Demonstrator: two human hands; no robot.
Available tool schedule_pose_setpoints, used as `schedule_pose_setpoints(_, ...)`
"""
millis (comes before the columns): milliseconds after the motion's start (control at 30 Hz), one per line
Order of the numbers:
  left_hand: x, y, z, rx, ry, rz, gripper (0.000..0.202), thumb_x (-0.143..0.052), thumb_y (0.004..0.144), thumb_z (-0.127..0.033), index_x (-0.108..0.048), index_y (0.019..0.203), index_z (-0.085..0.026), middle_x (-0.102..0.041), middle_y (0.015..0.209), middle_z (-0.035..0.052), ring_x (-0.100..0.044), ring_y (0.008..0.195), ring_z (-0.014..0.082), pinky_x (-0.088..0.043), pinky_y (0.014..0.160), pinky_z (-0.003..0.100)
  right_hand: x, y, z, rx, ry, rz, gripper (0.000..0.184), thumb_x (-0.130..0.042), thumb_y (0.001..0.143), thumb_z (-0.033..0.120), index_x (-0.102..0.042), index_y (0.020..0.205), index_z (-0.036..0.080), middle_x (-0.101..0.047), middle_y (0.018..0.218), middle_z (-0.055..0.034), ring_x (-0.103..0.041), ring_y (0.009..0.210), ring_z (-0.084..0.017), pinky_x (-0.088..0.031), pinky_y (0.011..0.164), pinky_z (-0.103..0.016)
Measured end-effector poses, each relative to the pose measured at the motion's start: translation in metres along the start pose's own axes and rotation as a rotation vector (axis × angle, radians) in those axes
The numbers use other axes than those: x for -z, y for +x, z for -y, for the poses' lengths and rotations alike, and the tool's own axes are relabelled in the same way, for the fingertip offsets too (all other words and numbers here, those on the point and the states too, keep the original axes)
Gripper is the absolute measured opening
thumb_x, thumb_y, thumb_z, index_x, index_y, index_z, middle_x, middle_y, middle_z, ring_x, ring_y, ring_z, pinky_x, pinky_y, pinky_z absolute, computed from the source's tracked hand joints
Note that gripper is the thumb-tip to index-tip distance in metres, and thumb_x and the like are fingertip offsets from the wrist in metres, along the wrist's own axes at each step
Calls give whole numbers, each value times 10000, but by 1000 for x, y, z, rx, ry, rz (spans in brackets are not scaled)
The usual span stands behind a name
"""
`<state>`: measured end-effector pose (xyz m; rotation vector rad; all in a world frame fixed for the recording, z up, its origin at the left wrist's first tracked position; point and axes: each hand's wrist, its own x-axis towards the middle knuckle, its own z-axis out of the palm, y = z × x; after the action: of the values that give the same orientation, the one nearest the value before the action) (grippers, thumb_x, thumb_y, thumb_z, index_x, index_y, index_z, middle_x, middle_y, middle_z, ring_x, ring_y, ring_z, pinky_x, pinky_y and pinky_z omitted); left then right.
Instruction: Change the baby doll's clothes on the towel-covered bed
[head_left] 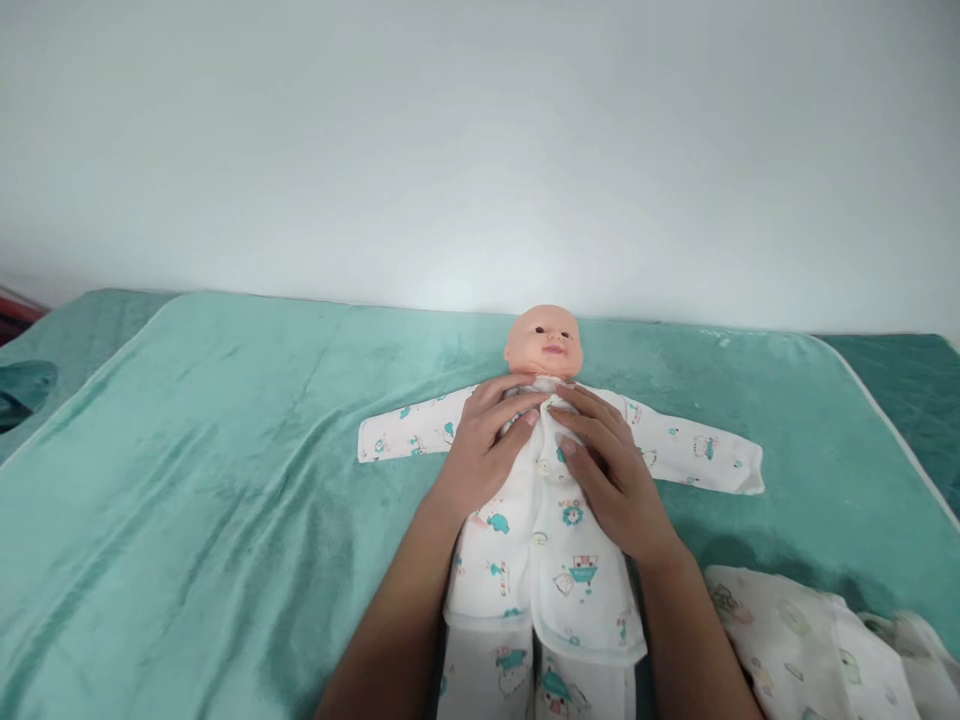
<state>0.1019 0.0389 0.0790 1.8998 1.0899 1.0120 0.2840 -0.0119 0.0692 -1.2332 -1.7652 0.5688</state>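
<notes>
Lying beneath left hand (487, 440) and right hand (609, 465), white shirt (553, 540), collar (546, 384) at grip, pinched or loose unclear.

The bare, slender left forearm (397, 610) and matching right forearm (694, 630) slant forward and inward. The bare left hand (495, 432) and bare right hand (611, 462) face each other, backs up, fingers gently bent, fingertips nearly meeting; whether they pinch is hard to tell.

Left hand (491, 440) and right hand (611, 470) partly hide the top (556, 545).
</notes>
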Motion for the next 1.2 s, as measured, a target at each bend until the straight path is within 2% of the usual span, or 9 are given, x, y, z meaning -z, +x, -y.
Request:
schedule_pose_setpoints(200, 0, -1, -2, -42, 53, 5, 298, -476, 1023, -316, -701, 1218, -329, -603, 1376, 15, -511, 1340, 187, -413, 1167, 410, 1, -1, 2, -17, -67, 38, 354, -469, 1041, 266, -582, 1367, 343, -442, 1555, 11, -353, 1471, -245, -332, 1202, -543)
schedule_pose_setpoints(467, 0, -1, -2, -32, 57, 2, 299, -472, 1024, -306, -703, 1212, -335, -600, 1383, 12, -508, 1352, 190, -398, 1183, 420, 4, -3, 7, -34, -143, 141, 416, -433, 1058, 332, -454, 1473, 355, -330, 1622, 13, -232, 1528, -253, -298, 1219, -555)
schedule_pose_setpoints(733, 1, -2, -5, 7, 67, 26, 277, -481, 1022, -308, -715, 1166, -339, -583, 1403, -12, -488, 1361, 185, -395, 1179, 415, 3, -5, 7, -185, 32, 56, 364, -547, 1007, 406, -476, 1356, 328, -288, 1629, -34, -322, 1487, -250, -346, 1200, -523)
schedule_pose_setpoints(900, 1, -2, -6, -19, 119, 42, 285, -466, 1027, -305, -711, 1169, -337, -572, 1414, -9, -491, 1359, 194, -397, 1168, 425, 4, -2, 9, -123, -28, 90, 367, -507, 1028, 375, -455, 1391, 351, -336, 1608, -19, -307, 1493, -248, -309, 1209, -544)
schedule_pose_setpoints(1067, 1, -2, -6, -57, 135, 40, 265, -479, 1021, -283, -731, 1099, -309, -586, 1398, 0, -498, 1351, 199, -393, 1158, 433, 4, -2, 9, -114, -67, 92, 562, -486, 1036, 368, -259, 1551, 386, -344, 1606, -2, -283, 1499, -234, -310, 1218, -522)
schedule_pose_setpoints(1200, 1, -2, -5, -99, 138, 29, 250, -487, 1018, -274, -727, 1086, -294, -606, 1381, 6, -507, 1344, 200, -392, 1149, 431, 4, -1, 12, -77, -144, 154, 546, -442, 1050, 342, -269, 1567, 380, -364, 1596, 19, -223, 1515, -237, -291, 1226, -521)
